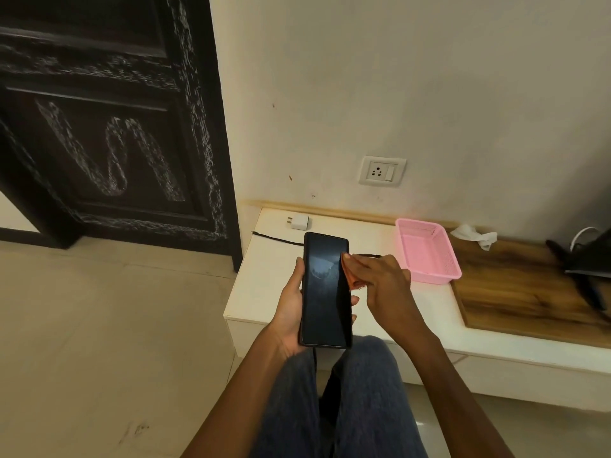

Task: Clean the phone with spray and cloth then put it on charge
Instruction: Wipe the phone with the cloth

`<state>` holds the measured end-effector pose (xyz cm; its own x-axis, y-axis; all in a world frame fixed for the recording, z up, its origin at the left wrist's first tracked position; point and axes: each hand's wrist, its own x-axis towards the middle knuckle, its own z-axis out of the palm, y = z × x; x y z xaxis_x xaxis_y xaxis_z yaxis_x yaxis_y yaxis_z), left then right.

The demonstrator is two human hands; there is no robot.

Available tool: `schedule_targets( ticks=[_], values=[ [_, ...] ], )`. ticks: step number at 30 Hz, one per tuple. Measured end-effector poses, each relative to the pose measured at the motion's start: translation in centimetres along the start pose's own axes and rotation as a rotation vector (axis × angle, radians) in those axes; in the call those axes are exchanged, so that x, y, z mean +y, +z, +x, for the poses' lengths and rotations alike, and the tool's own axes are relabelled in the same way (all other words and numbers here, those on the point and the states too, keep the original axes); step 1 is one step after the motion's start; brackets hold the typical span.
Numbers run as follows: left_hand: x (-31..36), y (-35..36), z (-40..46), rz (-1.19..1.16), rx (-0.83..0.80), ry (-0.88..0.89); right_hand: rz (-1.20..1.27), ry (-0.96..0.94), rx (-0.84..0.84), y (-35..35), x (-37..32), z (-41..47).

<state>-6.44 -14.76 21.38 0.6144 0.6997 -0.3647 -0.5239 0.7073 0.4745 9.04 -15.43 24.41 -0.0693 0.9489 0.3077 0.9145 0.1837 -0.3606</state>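
Left hand (291, 312) grip holds the phone (325, 289) upright; right hand (380, 279) grip pinches an orange cloth (350, 276) against its right edge.

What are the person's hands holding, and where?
Left hand grips the black rectangular phone by its long side edges. Right hand presses a small orange cloth on the screen's right edge.
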Motion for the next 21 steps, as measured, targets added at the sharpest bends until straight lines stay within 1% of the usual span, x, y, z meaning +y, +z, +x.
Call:
schedule_targets(
  ticks=[2,5,8,10,12,17,19,21],
  values=[
    [-0.1,0.0,-0.1,0.019,0.016,0.004,0.029,0.035,0.041,0.1,0.2,0.0],
    [-0.4,0.2,0.0,0.041,0.031,0.010,-0.046,-0.012,0.107,-0.2,-0.3,0.0],
    [-0.1,0.2,0.0,0.023,0.036,0.011,-0.111,-0.058,0.099,-0.3,-1.2,-0.5],
    [0.3,0.1,-0.1,0.004,0.026,0.013,-0.159,-0.129,0.139,-0.3,-1.2,-0.9],
    [0.5,0.2,-0.1,0.014,0.037,0.022,-0.172,-0.161,0.163,-0.4,-1.2,-1.0],
    [0.4,0.5,0.1,0.039,0.092,0.056,-0.140,-0.168,0.085,-0.2,-2.6,-0.2],
    [0.7,0.2,0.0,0.036,0.103,0.069,-0.120,-0.206,0.082,0.0,-2.7,-0.6],
    [0.8,-0.1,-0.1,0.034,0.103,0.065,-0.081,-0.202,0.102,-0.1,-2.6,-1.2]
  ],
)
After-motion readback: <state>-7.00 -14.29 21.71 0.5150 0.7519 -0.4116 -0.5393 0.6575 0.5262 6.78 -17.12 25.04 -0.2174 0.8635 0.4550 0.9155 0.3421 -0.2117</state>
